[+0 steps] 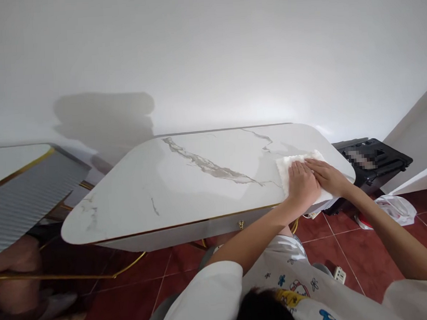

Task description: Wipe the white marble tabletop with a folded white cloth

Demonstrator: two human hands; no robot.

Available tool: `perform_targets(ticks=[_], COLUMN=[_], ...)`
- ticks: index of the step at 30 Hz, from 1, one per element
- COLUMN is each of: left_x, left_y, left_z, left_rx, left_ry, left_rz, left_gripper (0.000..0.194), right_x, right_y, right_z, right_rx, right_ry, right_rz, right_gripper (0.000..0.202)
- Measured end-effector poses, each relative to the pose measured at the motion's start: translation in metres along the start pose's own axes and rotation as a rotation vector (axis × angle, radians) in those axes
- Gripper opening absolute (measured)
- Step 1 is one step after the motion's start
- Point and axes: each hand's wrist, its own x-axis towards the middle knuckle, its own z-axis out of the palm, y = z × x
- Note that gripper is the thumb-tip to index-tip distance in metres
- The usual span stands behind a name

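Note:
A white cloth (283, 169) lies spread near the right end of a white, marble-patterned tabletop (201, 199). My left hand (303, 182) presses down on it, fingers together and pointing towards the wall. Coming in from the right, my right hand (327, 176) also holds the cloth down, its fingertips meeting those of my left hand. Parts of the cloth are hidden beneath both hands. Below the table's gold-lined front edge sits a small gold knob (241, 224).
A ribbed grey cabinet (24, 198) with gold trim stands at left, another person's leg (17, 268) below it. At right are a black case (383, 153) and a plastic bag (401, 210). A power strip (339, 274) lies on red tiles. A white wall (207, 59) backs the table.

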Motion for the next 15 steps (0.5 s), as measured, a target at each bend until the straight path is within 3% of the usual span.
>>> perform_targets(ticks=[6, 15], left_x=[0.028, 0.092], left_y=[0.008, -0.029], left_z=[0.008, 0.019], left_rx=[-0.054, -0.047], left_ry=[-0.006, -0.042], left_rz=[-0.001, -0.049], left_gripper=[0.056, 0.058], right_x=[0.008, 0.079], right_y=[0.025, 0.06], right_z=[-0.006, 0.01], right_rx=[-0.036, -0.1], right_ry=[-0.024, -0.061], right_rz=[0.051, 0.078], right_gripper=[0.048, 0.05])
